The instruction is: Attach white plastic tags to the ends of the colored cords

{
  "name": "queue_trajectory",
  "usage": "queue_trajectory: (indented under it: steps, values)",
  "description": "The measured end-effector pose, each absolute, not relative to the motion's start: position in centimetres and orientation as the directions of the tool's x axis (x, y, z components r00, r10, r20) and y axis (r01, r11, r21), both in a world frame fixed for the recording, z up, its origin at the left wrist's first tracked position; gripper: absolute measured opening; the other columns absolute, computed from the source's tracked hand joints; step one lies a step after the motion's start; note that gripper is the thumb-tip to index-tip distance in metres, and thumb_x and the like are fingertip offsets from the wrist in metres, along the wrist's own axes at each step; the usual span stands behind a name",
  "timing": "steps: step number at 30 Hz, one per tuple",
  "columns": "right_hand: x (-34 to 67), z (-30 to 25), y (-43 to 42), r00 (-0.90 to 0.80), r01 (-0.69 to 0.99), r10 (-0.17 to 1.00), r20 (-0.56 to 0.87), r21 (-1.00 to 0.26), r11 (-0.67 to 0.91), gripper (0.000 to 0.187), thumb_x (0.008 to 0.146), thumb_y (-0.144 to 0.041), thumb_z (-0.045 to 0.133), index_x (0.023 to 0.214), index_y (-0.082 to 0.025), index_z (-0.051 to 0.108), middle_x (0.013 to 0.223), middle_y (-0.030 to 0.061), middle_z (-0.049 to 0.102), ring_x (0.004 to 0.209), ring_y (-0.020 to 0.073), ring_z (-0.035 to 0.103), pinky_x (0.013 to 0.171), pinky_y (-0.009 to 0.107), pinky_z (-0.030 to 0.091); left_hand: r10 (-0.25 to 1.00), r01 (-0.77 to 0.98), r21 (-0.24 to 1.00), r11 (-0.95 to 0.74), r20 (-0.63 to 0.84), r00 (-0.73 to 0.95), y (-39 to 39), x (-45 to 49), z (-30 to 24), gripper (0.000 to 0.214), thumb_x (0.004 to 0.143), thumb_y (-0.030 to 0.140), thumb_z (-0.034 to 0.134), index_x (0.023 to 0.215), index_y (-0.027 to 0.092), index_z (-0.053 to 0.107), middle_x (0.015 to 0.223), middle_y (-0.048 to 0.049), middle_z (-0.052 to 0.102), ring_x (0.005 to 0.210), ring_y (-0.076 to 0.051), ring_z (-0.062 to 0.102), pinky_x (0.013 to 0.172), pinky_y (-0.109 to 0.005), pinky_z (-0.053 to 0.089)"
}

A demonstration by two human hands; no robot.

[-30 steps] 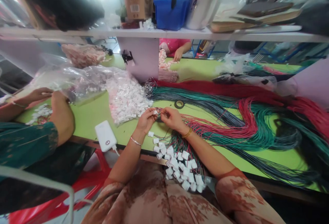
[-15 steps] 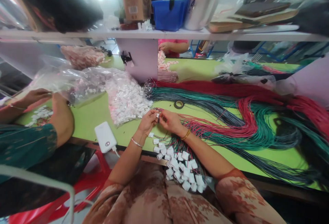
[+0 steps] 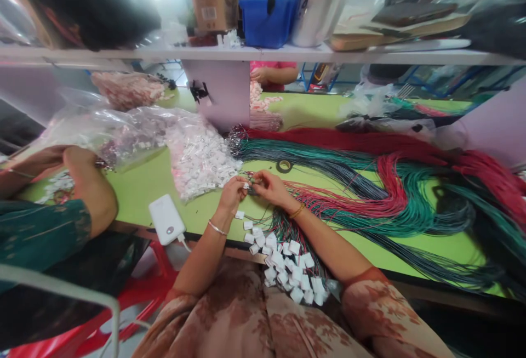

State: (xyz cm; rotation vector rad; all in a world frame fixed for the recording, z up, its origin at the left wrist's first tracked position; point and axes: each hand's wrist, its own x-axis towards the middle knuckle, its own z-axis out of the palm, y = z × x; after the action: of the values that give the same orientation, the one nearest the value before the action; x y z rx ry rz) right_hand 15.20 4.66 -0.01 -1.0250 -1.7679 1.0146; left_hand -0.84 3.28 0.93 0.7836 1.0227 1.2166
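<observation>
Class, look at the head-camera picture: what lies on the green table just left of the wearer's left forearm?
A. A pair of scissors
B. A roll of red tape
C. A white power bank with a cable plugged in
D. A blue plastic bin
C: the white power bank lies flat by the table edge, left of the left hand, its cable hanging off the edge.

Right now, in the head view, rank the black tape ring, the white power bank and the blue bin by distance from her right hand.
From the right hand:
1. Black tape ring, just beyond it on the table.
2. White power bank, left, at the table edge.
3. Blue bin, up on the shelf.
</observation>
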Motion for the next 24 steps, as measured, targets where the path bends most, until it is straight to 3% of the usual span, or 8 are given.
queue_trajectory:
  steps: [2,7,12,19,24]
  values:
    - [15.9,0.0,5.2,-0.338,0.082,0.922,0.188,-0.970,0.228,0.035,0.071,-0.033,0.068,0.099,-0.018,0.055,0.082,-0.0002,0.059,0.063,0.0096,0.049,0.059,0.022,0.041,0.975,-0.412,0.885,0.217,-0.218,0.047,3.4,-1.0,1.0,0.010,0.062,0.019,0.063,0.069,0.013,0.060,0.056,0.0011,0.057,0.043,-0.005,0.044,0.041,-0.017,0.028]
    - [17.1,-0.3,5.6,-0.367,-0.042,0.929,0.049,-0.998,0.036,0.031,0.073,-0.043,0.069,0.078,-0.016,0.055,0.070,-0.0016,0.057,0.062,0.0095,0.051,0.063,0.024,0.042,0.964,-0.485,0.833,0.266,-0.239,0.119,3.6,-1.2,0.9,0.017,0.064,0.021,0.071,0.075,0.014,0.060,0.064,0.0022,0.058,0.048,-0.004,0.048,0.046,-0.016,0.034]
    - [17.0,-0.4,5.2,-0.405,0.011,0.913,0.042,-0.999,0.051,0.034,0.075,-0.047,0.068,0.081,-0.015,0.060,0.067,-0.0021,0.055,0.060,0.0089,0.046,0.060,0.023,0.039,0.967,-0.485,0.837,0.253,-0.210,0.142,3.6,-1.3,0.3,0.017,0.068,0.021,0.073,0.078,0.014,0.061,0.075,-0.0004,0.062,0.054,-0.004,0.050,0.050,-0.017,0.037]
    - [17.1,-0.4,5.3,-0.577,-0.008,0.812,0.084,-0.995,0.098,0.035,0.073,-0.047,0.072,0.084,-0.014,0.062,0.081,0.0019,0.063,0.071,0.0116,0.053,0.072,0.026,0.043,0.966,-0.491,0.832,0.257,-0.201,0.166,3.7,-1.4,0.1,0.017,0.069,0.021,0.074,0.079,0.014,0.062,0.079,-0.0010,0.063,0.054,-0.005,0.050,0.052,-0.018,0.039]
    - [17.5,-0.5,5.8,-0.490,0.001,0.868,0.082,-0.996,0.095,0.037,0.071,-0.049,0.072,0.081,-0.014,0.064,0.076,0.0010,0.062,0.068,0.0114,0.051,0.069,0.026,0.042,0.963,-0.476,0.837,0.268,-0.217,0.161,3.7,-1.6,0.1,0.019,0.069,0.021,0.074,0.082,0.013,0.063,0.079,-0.0019,0.064,0.055,-0.005,0.052,0.052,-0.018,0.038]
